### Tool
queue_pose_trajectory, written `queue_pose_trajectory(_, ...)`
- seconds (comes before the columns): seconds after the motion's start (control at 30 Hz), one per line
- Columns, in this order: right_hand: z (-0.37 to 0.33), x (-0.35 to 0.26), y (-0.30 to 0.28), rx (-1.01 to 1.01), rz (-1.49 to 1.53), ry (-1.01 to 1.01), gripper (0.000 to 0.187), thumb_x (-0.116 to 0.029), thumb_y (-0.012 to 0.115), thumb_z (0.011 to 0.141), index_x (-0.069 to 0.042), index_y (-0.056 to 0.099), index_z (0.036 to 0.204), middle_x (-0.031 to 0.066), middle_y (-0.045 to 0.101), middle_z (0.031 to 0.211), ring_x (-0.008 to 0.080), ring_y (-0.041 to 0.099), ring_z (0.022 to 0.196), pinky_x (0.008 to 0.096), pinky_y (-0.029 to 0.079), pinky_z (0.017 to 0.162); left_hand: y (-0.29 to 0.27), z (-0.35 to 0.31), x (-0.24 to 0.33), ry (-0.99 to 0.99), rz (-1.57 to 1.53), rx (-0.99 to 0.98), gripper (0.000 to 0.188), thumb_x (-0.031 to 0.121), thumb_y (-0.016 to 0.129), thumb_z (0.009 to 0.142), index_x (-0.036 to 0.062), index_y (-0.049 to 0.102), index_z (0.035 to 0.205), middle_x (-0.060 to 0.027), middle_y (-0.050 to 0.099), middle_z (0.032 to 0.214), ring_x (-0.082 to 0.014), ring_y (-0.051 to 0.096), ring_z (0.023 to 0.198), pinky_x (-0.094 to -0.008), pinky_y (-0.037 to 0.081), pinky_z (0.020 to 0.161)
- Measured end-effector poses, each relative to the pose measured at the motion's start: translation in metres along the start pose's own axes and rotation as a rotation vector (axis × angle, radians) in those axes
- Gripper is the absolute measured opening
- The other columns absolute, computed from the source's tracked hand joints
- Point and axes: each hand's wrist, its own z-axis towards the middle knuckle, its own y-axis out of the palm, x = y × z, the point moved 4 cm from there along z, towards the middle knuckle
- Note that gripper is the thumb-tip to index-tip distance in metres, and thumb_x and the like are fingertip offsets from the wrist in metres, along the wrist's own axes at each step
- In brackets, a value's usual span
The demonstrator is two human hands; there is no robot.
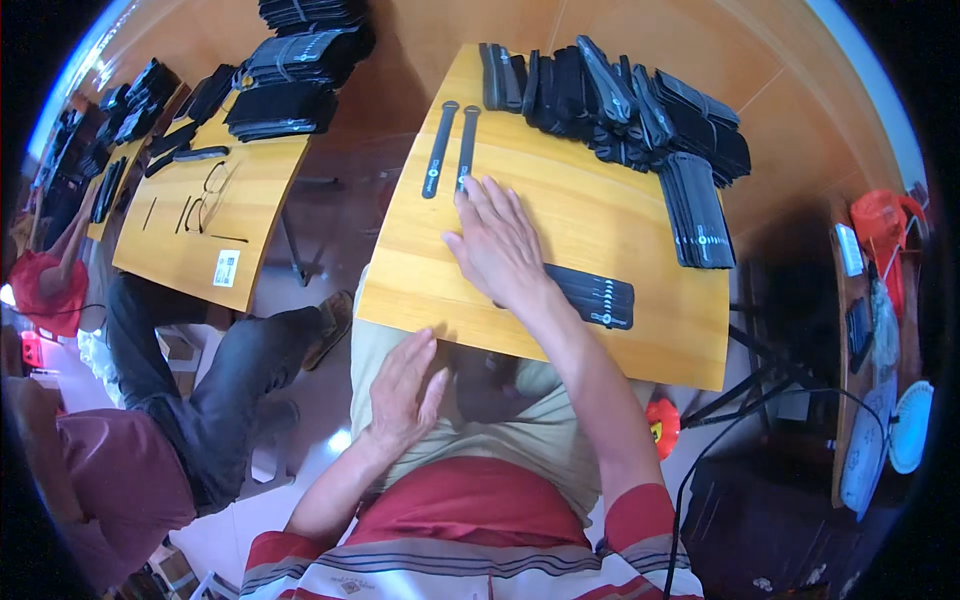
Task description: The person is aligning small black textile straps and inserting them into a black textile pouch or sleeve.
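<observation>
Two flat dark grey straps, each with a slotted rounded end, lie side by side on the wooden table (pixel 400 270): a left strap (pixel 439 150) and a right strap (pixel 467 145). My right hand (pixel 497 240) is palm down with its fingers stretched out. Its fingertips reach the near end of the right strap, partly hiding it. A neat row of black straps (pixel 598 297) lies beside my right wrist, its left part hidden by my forearm. Over my lap, just off the table's front edge, my left hand (pixel 405 390) is open and holds nothing.
Bundles of black straps (pixel 570 90) pile up along the far edge. Another strap bundle (pixel 697 210) lies at the right edge. At left, a second table (pixel 200 235) carries strap stacks (pixel 285 110); a seated person (pixel 130 440) is beside it. A cable (pixel 690 480) hangs at right.
</observation>
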Motion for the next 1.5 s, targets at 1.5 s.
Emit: queue_pose_trajectory(1.5, -0.230, 0.017, -0.112, 0.241, 0.638, 0.587, 0.021, -0.003, 0.074, 0.089, 0.003, 0.069, 0.108, 0.0099, 0.071, 0.092, 0.0140, 0.066, 0.081, 0.0259, 0.054, 0.074, 0.026, 0.036, -0.010, -0.837, -1.088, 0.097, 0.013, 0.007, 0.069, 0.097, -0.0005, 0.069, 0.107, -0.0045, 0.070, 0.087, -0.0106, 0.067, 0.075, -0.0262, 0.059, 0.068)
